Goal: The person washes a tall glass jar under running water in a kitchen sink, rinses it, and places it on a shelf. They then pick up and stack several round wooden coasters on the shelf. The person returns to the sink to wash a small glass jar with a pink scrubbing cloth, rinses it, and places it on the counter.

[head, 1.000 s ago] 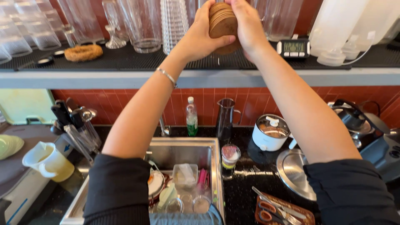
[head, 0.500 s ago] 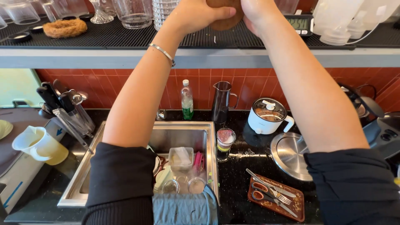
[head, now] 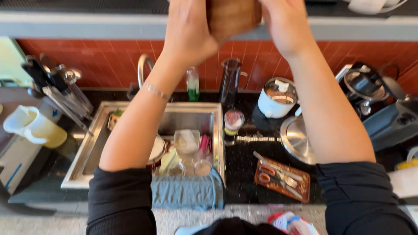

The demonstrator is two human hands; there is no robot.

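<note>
Above the steel sink and black table, both hands' grips, left hand and right hand, are pressed around a brown round stack.

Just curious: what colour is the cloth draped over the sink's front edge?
Grey-blue cloth on the steel sink, clearest in the head view.

You have two bare hands raised, one brown wooden stack between them, one steel sink, one green-capped bottle, one white lidded pot, one orange-handled scissors.
</note>
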